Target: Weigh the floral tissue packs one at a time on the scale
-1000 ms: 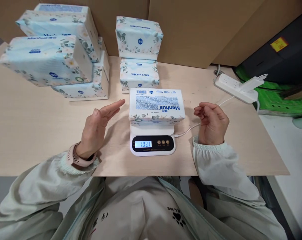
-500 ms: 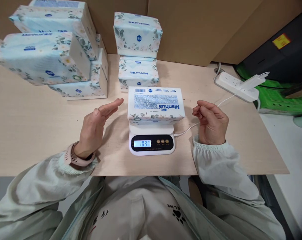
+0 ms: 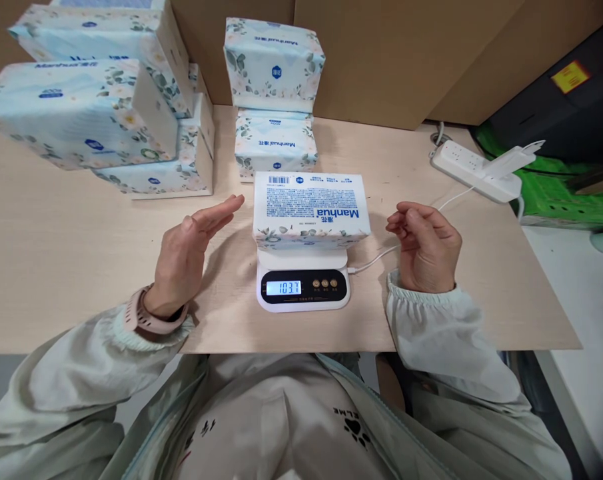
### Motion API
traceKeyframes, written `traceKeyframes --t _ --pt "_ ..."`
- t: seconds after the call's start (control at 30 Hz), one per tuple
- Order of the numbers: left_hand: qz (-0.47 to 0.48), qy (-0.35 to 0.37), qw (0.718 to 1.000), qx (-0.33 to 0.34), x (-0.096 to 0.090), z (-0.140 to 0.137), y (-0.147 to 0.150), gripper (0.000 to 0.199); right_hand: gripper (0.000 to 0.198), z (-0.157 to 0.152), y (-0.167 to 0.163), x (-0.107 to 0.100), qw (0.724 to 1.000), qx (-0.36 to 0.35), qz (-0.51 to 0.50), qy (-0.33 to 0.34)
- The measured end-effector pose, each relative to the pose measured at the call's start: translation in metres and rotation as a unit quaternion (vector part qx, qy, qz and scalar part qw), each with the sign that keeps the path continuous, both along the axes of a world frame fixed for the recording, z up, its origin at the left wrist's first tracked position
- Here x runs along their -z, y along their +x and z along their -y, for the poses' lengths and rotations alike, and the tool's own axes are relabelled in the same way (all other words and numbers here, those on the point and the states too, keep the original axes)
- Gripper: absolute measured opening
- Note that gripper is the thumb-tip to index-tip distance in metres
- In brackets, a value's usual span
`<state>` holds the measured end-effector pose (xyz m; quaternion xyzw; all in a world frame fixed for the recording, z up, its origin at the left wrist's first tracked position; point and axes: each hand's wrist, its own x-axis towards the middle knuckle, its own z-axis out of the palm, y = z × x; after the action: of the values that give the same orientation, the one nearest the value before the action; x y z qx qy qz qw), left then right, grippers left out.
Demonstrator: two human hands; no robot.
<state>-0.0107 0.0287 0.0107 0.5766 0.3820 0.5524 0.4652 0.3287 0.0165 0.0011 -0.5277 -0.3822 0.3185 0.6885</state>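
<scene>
Pale wood-grain tabletop (image 3: 81, 267), nobody gripping anything

Big flat brown cardboard panels (image 3: 361, 60) stand along the far edge. Far left there's a chunky stack of pale-blue floral tissue packs (image 3: 81, 120); the upper near one juts past what's under it, so I'd guess a bump could topple it. Just right of that, two matching floral packs (image 3: 276, 73) sit one on the other, less worrying imo.

Middle: a white-and-blue film-wrapped tissue pack (image 3: 311, 207), text side up, on a low white plastic scale (image 3: 304, 305). It looks wider than the platform, so an off-centre nudge might slide it off. Left hand (image 3: 178, 260) is open and flat-fingered, beside the pack but not touching; right hand (image 3: 430, 250) is loosely curled on the other side, nothing visible in it. Thin white cable (image 3: 374, 261) runs from the scale behind that hand. Snag it and the scale could shift or unplug.

Texture-wise: soft, slightly puffy film on brick shapes, versus the scale's smooth rounded corners. Smallest bits: a lit blue display (image 3: 283, 288), looks like 103.7, and three round gold buttons (image 3: 325, 283).
</scene>
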Motion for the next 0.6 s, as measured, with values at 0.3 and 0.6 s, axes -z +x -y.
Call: traceKeyframes --t 0.3,0.6 --pt "-0.009 0.015 1.000 0.008 0.0001 -0.0005 -0.0016 0.048 0.015 0.0005 -0.0005 -0.0017 1.000 0.006 0.002 -0.010" --pt "-0.008 0.010 1.000 0.004 -0.0003 -0.0011 -0.0013 0.047 0.008 0.0002 -0.0007 -0.0018 1.000 0.000 -0.004 -0.005"
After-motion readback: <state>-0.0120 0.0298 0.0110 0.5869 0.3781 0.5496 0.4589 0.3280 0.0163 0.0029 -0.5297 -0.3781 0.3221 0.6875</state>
